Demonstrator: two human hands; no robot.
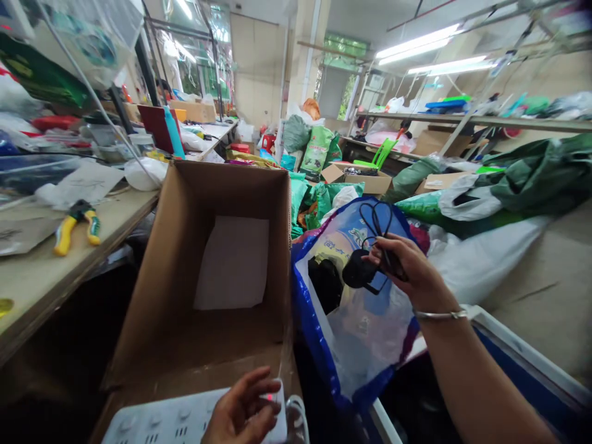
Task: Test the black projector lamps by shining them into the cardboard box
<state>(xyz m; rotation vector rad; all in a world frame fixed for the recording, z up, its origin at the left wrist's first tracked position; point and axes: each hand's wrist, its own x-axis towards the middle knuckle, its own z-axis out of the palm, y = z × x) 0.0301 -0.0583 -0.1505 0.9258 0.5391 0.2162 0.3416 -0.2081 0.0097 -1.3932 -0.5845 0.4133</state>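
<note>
Now, right hand (413, 269): clenched on a looped black cable (391, 219), black adapter (358, 269) dangling, all above a blue-edged woven bag (370, 345).
Left hand (240, 410): grasping the end of a white power strip (171, 419), red light showing beside the fingers.
Box: open cardboard box (240, 191), upright between table and bag, white sheet (231, 262) on its floor.
Table: table (37, 290) left of box, yellow-handled pliers (76, 227) on top.
</note>
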